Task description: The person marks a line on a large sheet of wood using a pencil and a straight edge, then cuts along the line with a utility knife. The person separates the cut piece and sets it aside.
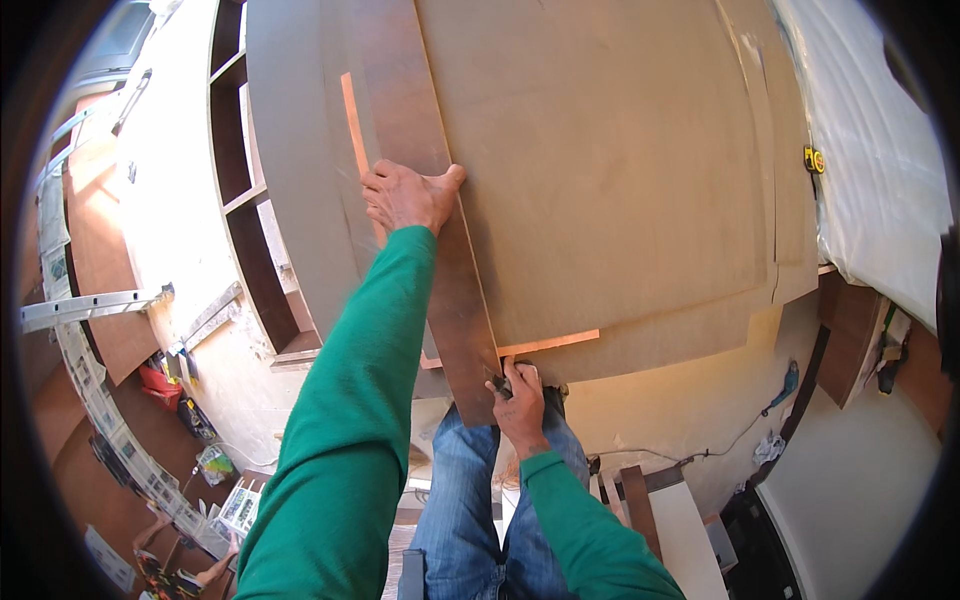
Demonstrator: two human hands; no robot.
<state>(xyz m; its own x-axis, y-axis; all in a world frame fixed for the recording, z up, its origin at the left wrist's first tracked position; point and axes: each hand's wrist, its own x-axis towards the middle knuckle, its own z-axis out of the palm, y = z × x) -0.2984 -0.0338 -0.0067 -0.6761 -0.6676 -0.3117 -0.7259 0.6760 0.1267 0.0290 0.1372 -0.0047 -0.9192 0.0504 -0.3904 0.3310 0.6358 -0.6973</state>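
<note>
A long dark brown board strip [458, 300] lies lengthwise on a large grey-brown sheet [620, 170]. My left hand [408, 198] spans it midway, thumb over its right edge and fingers at its left edge, holding it down. At the strip's near end, my right hand [522, 408] is closed around a small dark tool [499, 386] set against the right edge. Its kind is mostly hidden by my fingers. One thin orange strip [352, 120] shows left of the board, and another orange strip [560, 342] lies to the right near the sheet's front edge.
A dark open-shelved frame [245, 190] stands left of the sheet. Clear plastic sheeting [870, 150] hangs at the right, beside a yellow-black tape measure [813, 160]. A blue power tool [788, 383] with a cord lies on the floor. A metal ladder [95, 308] is at the left.
</note>
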